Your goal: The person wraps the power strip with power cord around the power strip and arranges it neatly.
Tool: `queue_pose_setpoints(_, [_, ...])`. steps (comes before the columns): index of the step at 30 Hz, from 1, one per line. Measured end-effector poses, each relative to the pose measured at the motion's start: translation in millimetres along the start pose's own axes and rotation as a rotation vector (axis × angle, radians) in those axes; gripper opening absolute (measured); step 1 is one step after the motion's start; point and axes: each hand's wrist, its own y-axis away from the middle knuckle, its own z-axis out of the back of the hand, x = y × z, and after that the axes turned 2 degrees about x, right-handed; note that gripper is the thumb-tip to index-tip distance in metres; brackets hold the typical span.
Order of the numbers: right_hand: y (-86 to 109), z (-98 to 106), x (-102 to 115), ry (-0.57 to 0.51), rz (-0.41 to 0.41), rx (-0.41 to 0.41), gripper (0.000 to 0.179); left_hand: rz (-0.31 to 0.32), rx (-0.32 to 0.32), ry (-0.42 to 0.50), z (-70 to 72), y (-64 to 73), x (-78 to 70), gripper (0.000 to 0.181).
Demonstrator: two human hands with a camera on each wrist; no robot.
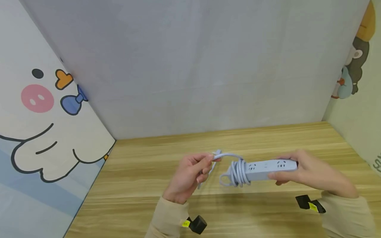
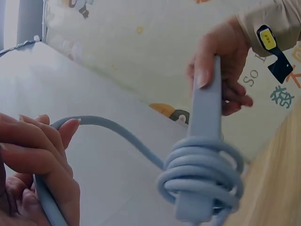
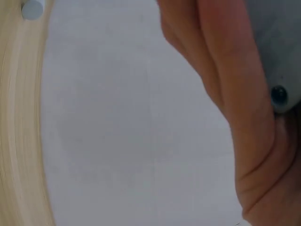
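A pale blue power strip (image 1: 271, 168) is held up above the table by my right hand (image 1: 312, 173), which grips its right end, thumb on the near side. Several turns of its cord (image 1: 239, 173) are wound round the left end, beside a small loop. My left hand (image 1: 190, 175) pinches the free cord, which arcs across from the coil; the left wrist view shows this cord (image 2: 115, 127) passing through the fingers. Behind the left fingertips a pale piece (image 1: 218, 152), perhaps the plug, partly shows. In the right wrist view the strip's end (image 3: 282, 56) lies against the palm.
The wood-grain table (image 1: 143, 165) meets a grey-white back wall (image 1: 202, 72). Side panels with cartoon pictures stand at left (image 1: 35, 125) and right (image 1: 354, 132). A black wrist mount (image 1: 197, 224) sits on the left sleeve, another (image 1: 303, 201) on the right.
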Motion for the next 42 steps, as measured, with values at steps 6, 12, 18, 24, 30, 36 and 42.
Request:
queue_pose_setpoints(6, [-5.1,-5.5,4.0,0.128,-0.003,-0.346,0.040,0.036,0.120,0.052,-9.5,0.7,5.3,0.027])
queue_pose_setpoints(12, [-7.1,-8.7,3.7,0.102,0.067,-0.585,0.038,0.107,0.249,0.074,-17.3,-3.9,16.8,0.049])
queue_pose_setpoints(18, [-10.8,-12.8,9.3,-0.162,0.245,-0.698,0.031,0.107,0.255,0.115,-15.4,-5.2,22.1,0.051])
queue_pose_setpoints(24, [-19.2,-17.5,13.7,-0.470,0.481,-0.731,0.032,0.075,0.304,0.110,-15.0,-5.5,21.4,0.045])
queue_pose_setpoints(30, [-25.1,-18.1,14.2,-0.659,0.612,-0.909,0.032,0.150,0.313,0.071,-18.7,-8.4,22.9,0.049])
queue_pose_setpoints(36, [-29.5,-20.8,17.7,-0.708,0.628,-0.992,0.033,0.157,0.289,0.026,-17.3,-9.2,23.5,0.050])
queue_pose_setpoints(42, [-30.5,-19.9,17.0,-0.795,0.652,-1.011,0.030,0.167,0.265,0.000,-14.5,-10.2,23.3,0.047])
